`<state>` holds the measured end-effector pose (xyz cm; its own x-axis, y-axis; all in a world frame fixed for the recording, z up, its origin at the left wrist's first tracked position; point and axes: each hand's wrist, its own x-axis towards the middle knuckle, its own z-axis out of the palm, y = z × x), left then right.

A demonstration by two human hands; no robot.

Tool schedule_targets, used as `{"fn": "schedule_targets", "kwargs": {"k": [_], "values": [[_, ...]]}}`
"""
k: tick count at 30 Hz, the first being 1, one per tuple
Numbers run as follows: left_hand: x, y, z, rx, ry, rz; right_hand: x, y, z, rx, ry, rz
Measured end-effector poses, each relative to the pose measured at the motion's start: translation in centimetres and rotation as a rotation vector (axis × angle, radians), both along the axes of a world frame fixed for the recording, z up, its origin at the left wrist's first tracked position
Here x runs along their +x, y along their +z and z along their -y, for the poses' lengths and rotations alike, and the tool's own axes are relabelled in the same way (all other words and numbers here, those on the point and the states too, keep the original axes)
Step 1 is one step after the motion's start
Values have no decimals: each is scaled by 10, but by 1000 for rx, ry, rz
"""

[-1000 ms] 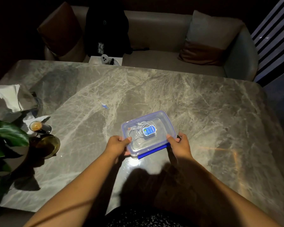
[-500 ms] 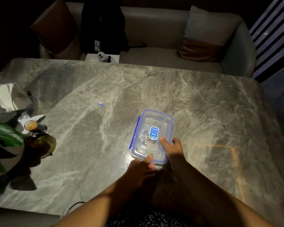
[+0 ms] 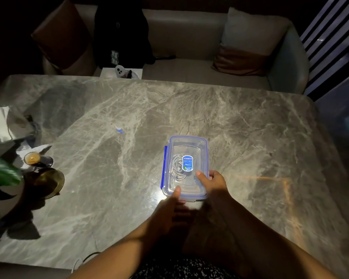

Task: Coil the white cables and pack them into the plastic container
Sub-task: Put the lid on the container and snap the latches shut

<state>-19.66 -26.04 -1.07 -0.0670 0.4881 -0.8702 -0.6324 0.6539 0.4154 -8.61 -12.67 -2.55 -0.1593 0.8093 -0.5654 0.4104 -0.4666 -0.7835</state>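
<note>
We find the right hand [image 3: 214, 183] gripping the near right corner of the clear rectangular plastic container with the blue-trimmed lid [image 3: 186, 141], thumb laid flat on the lid, fingers wrapped over the right rim. The left hand [image 3: 169, 210] sits at the near short end, thumb pressed on the lid's edge; its fingers are blurred and shadowed, so we cannot tell how they close underneath.

Through the lid we see the coiled white cables [image 3: 176, 168] lying inside, towards the left wall, beside a blue oval label [image 3: 187, 163]. The container rests lengthwise on the grey marble table [image 3: 250, 137]. A long blue latch [image 3: 165, 166] runs along its left side.

We judge coiling and packing done, with lid sealing in hand. The next move calls for firm downward pressure at the near end and snapping each latch shut. Whether any latch is locked is not discernible.
</note>
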Motion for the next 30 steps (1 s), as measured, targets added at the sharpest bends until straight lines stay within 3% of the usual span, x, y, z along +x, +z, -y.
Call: {"fn": "schedule_targets", "kwargs": {"k": [7,12,17,24,27,30], "values": [[-57,-14,-1,-1,231,-281,2,-3,-1,-65,-20,-52],[-58,-6,-26,93,59,-296,0,-5,-3,-81,-28,-40],[-55,-6,-38,116,56,-435,-4,-6,-6,-63,-34,-21],[-57,8,-58,111,19,-470,-8,-1,-29,-97,-24,-48],[-58,1,-55,129,9,-566,-6,1,-27,-39,3,9],[-56,-2,-51,155,-15,-659,-3,6,-24,160,62,172]]}}
